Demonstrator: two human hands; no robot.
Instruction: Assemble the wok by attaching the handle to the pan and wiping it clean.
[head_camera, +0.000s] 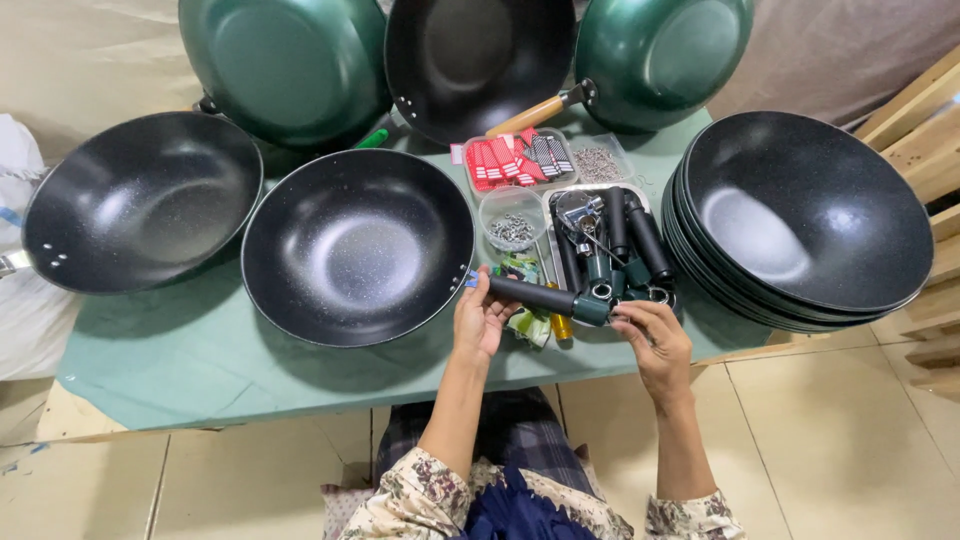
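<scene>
My left hand (483, 318) grips a black pan handle (535, 295) with a dark green collar, held level above the table's front edge. At the collar end, my right hand (650, 335) pinches the handle's metal fitting between its fingertips. Just behind the hands lies a metal tray (560, 200) with several more black handles (625, 235). A black wok (357, 246) without a handle sits to the left of my left hand.
A stack of black woks (805, 220) fills the table's right side. Another black wok (140, 200) lies far left. Green and black woks (285, 65) lean at the back. A small bowl of screws (512, 230) and clear boxes of red tags (505, 160) sit mid-table. Wooden pallets (925, 130) stand right.
</scene>
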